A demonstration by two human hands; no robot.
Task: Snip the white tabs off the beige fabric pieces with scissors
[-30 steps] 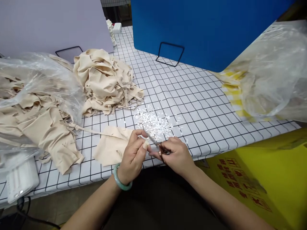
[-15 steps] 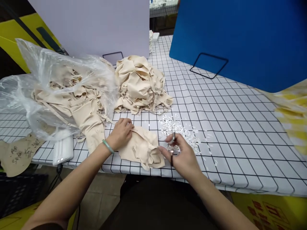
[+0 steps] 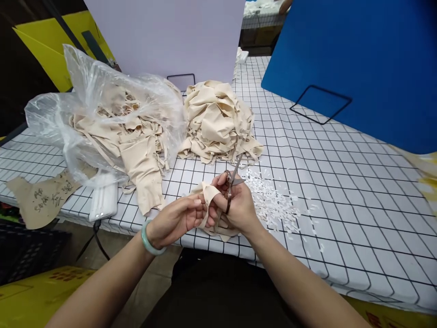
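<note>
My left hand [image 3: 179,219], with a green bangle at the wrist, pinches an edge of a beige fabric piece [image 3: 209,192] near the table's front edge. My right hand [image 3: 241,207] holds a pair of scissors [image 3: 232,180], their blades parted and pointing up and away from me. Its thumb and fingers also touch the raised fabric, close to my left fingertips. Part of the fabric droops onto the table under both hands, and the fingers hide some of it. Small white snippets [image 3: 273,200] lie scattered to the right of my right hand.
A heap of beige fabric pieces [image 3: 218,120] stands behind my hands. To its left, a clear plastic bag [image 3: 82,77] spills more pieces. A white power strip [image 3: 103,200] and a marked brown pattern piece [image 3: 44,200] lie left. A lilac board [image 3: 177,41] and a blue board [image 3: 358,59] stand behind.
The fabric edge has been lifted off the table between both hands. My right hand has moved left and up to meet my left hand, and the scissor blades now point upward. The view has shifted left.
</note>
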